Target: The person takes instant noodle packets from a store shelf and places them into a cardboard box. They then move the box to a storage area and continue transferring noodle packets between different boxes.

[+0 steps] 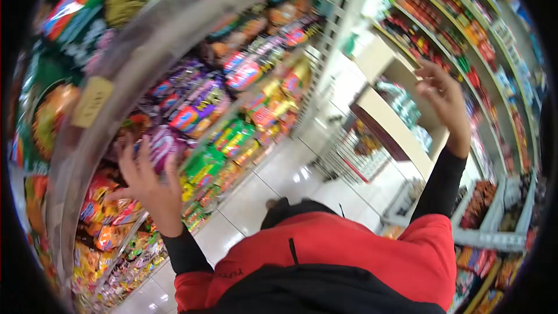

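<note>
My left hand [152, 183] is raised at the shelf on the left with its fingers spread and nothing in them. A shiny purple packet [167, 146] shows right behind its fingertips. Red-orange snack packets [110, 200] lie on the shelf beside the palm. On the other side, my right hand [446, 96] hovers by the open cardboard box [392, 128], its fingers apart and loosely bent, holding nothing. Inside that box are teal and white shiny packets [401, 104]. The box stands on a wire shopping cart [357, 160].
Several tiers of bagged snacks [203, 166] fill the left rack, with a curved shelf edge [131, 61] jutting above my left hand. Shelves of small goods [465, 29] line the right side. Tiled floor [238, 197] runs between them. Grey-white bins [488, 235] stand at lower right.
</note>
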`<state>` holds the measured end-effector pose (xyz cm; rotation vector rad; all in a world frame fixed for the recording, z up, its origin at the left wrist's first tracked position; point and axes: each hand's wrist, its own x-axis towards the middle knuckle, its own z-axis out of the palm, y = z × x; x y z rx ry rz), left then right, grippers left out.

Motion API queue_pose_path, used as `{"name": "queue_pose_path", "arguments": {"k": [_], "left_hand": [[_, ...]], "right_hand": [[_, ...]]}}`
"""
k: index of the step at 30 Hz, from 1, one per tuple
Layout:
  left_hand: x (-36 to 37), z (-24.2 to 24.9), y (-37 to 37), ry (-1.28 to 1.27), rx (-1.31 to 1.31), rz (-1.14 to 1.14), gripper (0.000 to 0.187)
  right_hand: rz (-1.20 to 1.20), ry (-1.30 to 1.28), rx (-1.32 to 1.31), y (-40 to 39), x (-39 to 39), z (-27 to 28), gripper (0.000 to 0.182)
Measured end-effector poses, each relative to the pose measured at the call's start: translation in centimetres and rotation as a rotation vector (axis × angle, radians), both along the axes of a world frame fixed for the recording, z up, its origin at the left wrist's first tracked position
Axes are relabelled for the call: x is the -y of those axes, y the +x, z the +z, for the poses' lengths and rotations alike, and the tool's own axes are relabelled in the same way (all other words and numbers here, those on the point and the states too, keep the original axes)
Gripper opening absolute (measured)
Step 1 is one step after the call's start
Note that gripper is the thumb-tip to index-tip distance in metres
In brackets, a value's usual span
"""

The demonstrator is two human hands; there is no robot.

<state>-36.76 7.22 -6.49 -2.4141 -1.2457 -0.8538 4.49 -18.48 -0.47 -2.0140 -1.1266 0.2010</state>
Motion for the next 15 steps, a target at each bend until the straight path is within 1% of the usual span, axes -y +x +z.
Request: {"name": "queue_pose_path", "arguments": {"k": [1,2,3,4,5,7,8,9,11,13,14,15], "left_hand": [[0.0,-0.2,0.1,0.007,0.049,-0.014,0.042],[-0.1,-0.6,0.3,-0.024,0.044,-0.036,0.042],[-0.2,-0.9,0.7,0.059,0.077,-0.033,0.039],[-0.4,-1.0,1.0,0.148,0.108,-0.027,0.035],[-0.6,-1.1,1.2,0.143,0.105,-0.041,0.035],[-0.8,-1.6,2.1,0.258,0.258,-0.132,0.030],[-0.7,-1.6,2.3,0.297,0.210,-0.073,0.028],[-0.9,-1.6,2.9,0.329,0.257,-0.099,0.027],[-1.0,-1.7,3.4,0.390,0.259,-0.052,0.026],[-0.3,-1.0,4.3,0.443,0.264,-0.030,0.025],[0.3,-0.8,4.8,0.482,0.271,-0.031,0.025],[0.7,-0.7,5.0,0.511,0.222,0.023,0.024]], "right_hand": [[-0.154,0.026,-0.009,3.3,3.2,-0.8,0.039],[-0.272,-0.023,-0.062,5.8,6.1,-1.3,0.037],[-0.385,-0.055,-0.109,8.5,8.6,-2.0,0.034],[-0.445,-0.114,-0.143,11.6,11.6,-3.8,0.031],[-0.502,-0.169,-0.180,14.2,14.0,-6.1,0.028],[-0.528,-0.335,-0.258,17.0,16.4,-9.5,0.020],[-0.490,-0.414,-0.224,19.3,18.0,-12.6,0.020],[-0.442,-0.492,-0.187,22.5,19.9,-16.8,0.021],[-0.185,-0.789,0.253,32.2,25.2,-28.8,0.018],[-0.190,-1.044,0.223,31.7,22.1,-30.6,0.020],[-0.175,-1.037,0.227,31.3,20.4,-30.6,0.020],[-0.003,-1.093,0.440,29.9,18.4,-29.2,0.023]]}}
